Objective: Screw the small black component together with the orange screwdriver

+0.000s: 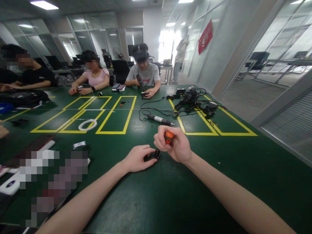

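In the head view, my right hand [174, 143] is wrapped round the orange and black handle of a screwdriver [169, 136]. The tool points down toward a small black part [157, 154] on the green table [195, 195]. Fingers and thumb of my left hand [140, 157] pinch this part from its left side, close to the tabletop. Its exact kind I cannot make out. My right hand hides most of the screwdriver's shaft, so whether its tip touches the part does not show clearly.
Beyond my hands lies a corded electric screwdriver [159, 119]. Tangled black cables [191, 97] are heaped at the back right. A white tape ring [87, 125] lies at left, near phone-like slabs [17, 177]. Across the table a person [143, 73] works with a power tool.
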{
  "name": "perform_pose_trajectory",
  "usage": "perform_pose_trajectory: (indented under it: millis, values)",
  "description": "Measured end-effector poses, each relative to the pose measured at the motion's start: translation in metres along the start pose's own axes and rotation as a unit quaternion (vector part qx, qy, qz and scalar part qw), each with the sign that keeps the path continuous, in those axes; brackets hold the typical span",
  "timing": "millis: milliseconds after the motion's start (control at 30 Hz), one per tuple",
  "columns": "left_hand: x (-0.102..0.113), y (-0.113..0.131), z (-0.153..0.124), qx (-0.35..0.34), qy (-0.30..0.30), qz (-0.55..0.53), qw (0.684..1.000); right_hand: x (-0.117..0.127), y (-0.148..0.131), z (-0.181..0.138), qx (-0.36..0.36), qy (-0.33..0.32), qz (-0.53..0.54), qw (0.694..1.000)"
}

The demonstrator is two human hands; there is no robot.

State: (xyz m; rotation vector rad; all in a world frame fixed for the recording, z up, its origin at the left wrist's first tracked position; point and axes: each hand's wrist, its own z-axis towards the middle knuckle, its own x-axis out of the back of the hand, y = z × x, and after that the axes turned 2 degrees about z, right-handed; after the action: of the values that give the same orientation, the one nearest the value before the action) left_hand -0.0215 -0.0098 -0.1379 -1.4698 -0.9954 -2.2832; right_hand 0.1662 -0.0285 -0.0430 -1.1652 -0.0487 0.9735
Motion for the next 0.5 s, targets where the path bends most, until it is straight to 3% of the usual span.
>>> perform_pose_trajectory:
  millis: [167,500]
  values:
    - [0.0011,0.0006,0.0006,0.005,-0.002,-0.006,1.0,-0.0009,0.0012,-0.0008,0.021,-0.001,0.011,1.0]
    - [0.0008,-0.0006,0.0003,0.004,0.001,-0.013,1.0,0.003,-0.0015,0.0021,-0.004,0.007,0.001,1.0]
